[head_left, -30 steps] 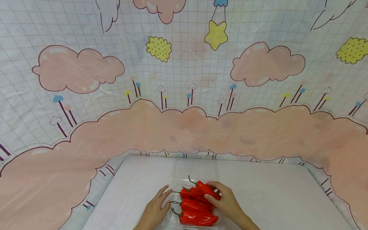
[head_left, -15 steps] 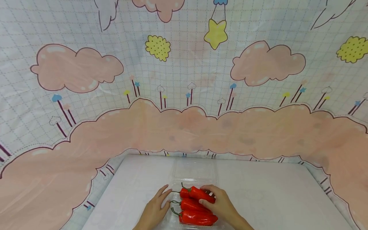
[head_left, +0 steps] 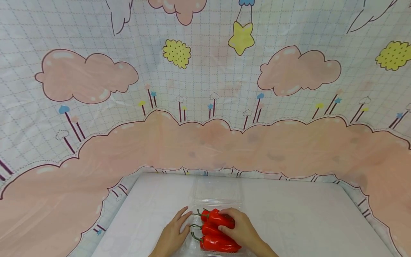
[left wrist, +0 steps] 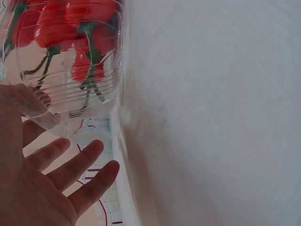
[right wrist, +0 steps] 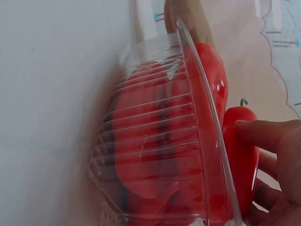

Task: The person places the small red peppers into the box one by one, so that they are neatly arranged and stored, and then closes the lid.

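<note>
A clear plastic clamshell box (head_left: 191,246) stands on the white table, and several red peppers with green stems fill it. My right hand (head_left: 242,227) grips one red pepper (head_left: 222,219) by its blunt end, above the others at the far side of the box. In the right wrist view, thumb and fingers hold that pepper (right wrist: 241,162) at the rim level. Along the box's left side lies my left hand (head_left: 172,232), its fingers extended near the stems. The left wrist view has those fingers (left wrist: 87,162) spread beside the ribbed plastic wall; whether they touch it is unclear.
The box's clear lid (head_left: 217,190) is folded back on the table behind it. White tabletop (head_left: 298,217) extends to both sides. A printed cloth (head_left: 205,146) with clouds and stars hangs beyond the far table edge.
My right hand has lowered the pepper leftward and toward me, down onto the others in the box. The left hand has stayed in place.
</note>
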Action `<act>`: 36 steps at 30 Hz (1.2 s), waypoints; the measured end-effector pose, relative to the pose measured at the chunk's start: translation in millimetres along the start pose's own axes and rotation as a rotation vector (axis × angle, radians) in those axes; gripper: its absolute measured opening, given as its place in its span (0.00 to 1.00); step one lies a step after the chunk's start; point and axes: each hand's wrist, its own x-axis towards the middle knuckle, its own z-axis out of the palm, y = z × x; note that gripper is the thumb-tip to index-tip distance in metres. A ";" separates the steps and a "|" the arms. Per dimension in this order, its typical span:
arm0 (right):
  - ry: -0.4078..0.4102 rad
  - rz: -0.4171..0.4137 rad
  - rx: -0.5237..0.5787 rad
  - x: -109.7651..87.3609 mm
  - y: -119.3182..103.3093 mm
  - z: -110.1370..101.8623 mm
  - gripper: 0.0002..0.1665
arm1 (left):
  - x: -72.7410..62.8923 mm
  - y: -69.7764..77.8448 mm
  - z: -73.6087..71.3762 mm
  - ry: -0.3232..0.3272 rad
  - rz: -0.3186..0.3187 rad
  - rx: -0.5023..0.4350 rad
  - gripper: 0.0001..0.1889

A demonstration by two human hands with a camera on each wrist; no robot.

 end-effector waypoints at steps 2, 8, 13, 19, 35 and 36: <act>-0.003 0.000 -0.009 0.3 0.5 1.5 0.23 | -0.2 -0.2 0.3 0.004 0.002 0.001 0.22; -0.016 0.016 -0.009 0.7 2.4 3.1 0.23 | -0.8 -0.1 0.7 0.018 0.010 0.003 0.22; -0.022 0.012 -0.004 0.6 4.9 2.8 0.22 | -1.6 0.5 0.5 0.028 0.013 0.005 0.22; -0.018 0.002 0.009 -1.4 3.4 -3.3 0.20 | -1.6 0.7 0.6 0.023 0.012 0.010 0.21; 0.179 0.040 0.004 -2.3 -2.2 -30.0 0.20 | -1.2 1.5 0.0 0.020 0.009 0.025 0.21; 0.193 0.044 0.005 -2.3 -2.2 -31.2 0.21 | -1.5 1.5 0.1 0.021 0.010 0.024 0.21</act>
